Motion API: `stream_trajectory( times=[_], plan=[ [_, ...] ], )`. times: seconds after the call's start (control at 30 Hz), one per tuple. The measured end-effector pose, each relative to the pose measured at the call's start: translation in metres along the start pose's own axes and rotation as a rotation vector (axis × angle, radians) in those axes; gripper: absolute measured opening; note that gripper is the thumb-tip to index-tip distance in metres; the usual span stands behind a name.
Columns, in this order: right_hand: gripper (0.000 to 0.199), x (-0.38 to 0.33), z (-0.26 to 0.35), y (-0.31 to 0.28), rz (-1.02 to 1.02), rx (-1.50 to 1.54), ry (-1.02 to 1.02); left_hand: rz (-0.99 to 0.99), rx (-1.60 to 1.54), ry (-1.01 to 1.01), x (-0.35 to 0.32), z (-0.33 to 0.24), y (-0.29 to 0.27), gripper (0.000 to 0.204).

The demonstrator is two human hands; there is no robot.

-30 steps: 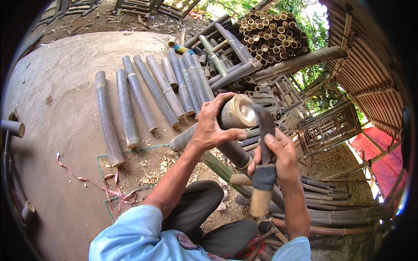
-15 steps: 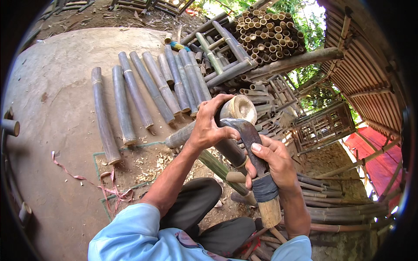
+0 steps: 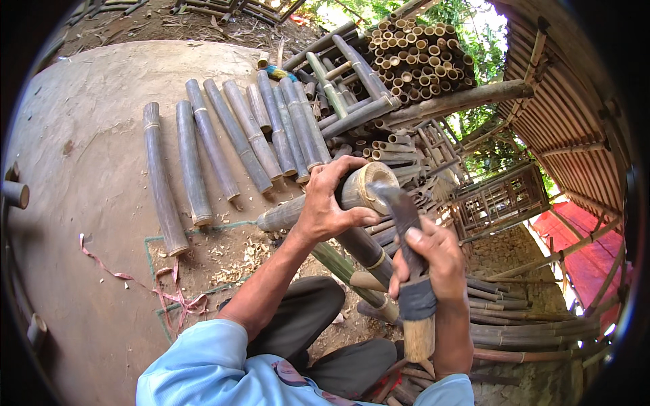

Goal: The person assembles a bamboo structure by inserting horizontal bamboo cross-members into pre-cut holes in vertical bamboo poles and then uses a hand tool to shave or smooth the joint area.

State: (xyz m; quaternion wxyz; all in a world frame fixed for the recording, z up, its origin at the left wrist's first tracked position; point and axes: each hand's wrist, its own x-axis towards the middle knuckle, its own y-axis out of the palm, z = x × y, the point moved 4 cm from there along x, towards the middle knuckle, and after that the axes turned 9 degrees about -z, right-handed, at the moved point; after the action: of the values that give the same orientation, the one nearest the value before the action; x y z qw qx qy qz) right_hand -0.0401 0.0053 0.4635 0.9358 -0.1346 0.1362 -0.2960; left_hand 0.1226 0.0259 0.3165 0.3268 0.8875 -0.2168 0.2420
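My left hand (image 3: 330, 203) is closed round a dark bamboo pole (image 3: 365, 249) just below its pale cut end, which faces up and has a hollow in it. The thumb lies across the near side. In my right hand (image 3: 439, 260) is a curved knife (image 3: 406, 215), its wooden handle bound with black wrap where it meets the blade. The blade points up, its tip at the rim of the pole's end; motion blurs it, and I cannot tell whether it touches. Under the pole lie a green bamboo piece (image 3: 332, 260) and a thick bamboo log (image 3: 279, 214).
Several dark bamboo lengths (image 3: 162, 183) lie in a row on the ground at the left. Wood shavings (image 3: 250, 257) and a pink ribbon (image 3: 177, 298) are scattered nearby. Stacked bamboo tubes (image 3: 420, 57) rise at the back; long poles (image 3: 535, 331) lie at the right.
The knife has shifted right, away from my left thumb, with my right hand. My left hand and the pole's end have dropped slightly.
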Motion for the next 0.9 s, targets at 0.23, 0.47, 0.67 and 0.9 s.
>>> stream_trajectory(
  times=[0.23, 0.47, 0.67, 0.9],
  plan=[
    [0.024, -0.008, -0.001, 0.021, 0.090, -0.044, 0.111, 0.018, 0.036, 0.080, -0.003, -0.001, -0.007, 0.109],
    [0.024, -0.011, 0.001, 0.024, 0.044, -0.035, 0.124, -0.005, -0.103, -0.024, -0.005, 0.001, -0.008, 0.084],
    [0.023, -0.009, -0.006, 0.024, -0.154, -0.011, -0.048, -0.043, -0.071, -0.130, -0.011, -0.014, -0.006, 0.073],
    [0.026, -0.017, -0.005, 0.032, -0.021, 0.008, 0.063, 0.000, -0.064, 0.067, -0.017, -0.009, -0.019, 0.086]
  ],
)
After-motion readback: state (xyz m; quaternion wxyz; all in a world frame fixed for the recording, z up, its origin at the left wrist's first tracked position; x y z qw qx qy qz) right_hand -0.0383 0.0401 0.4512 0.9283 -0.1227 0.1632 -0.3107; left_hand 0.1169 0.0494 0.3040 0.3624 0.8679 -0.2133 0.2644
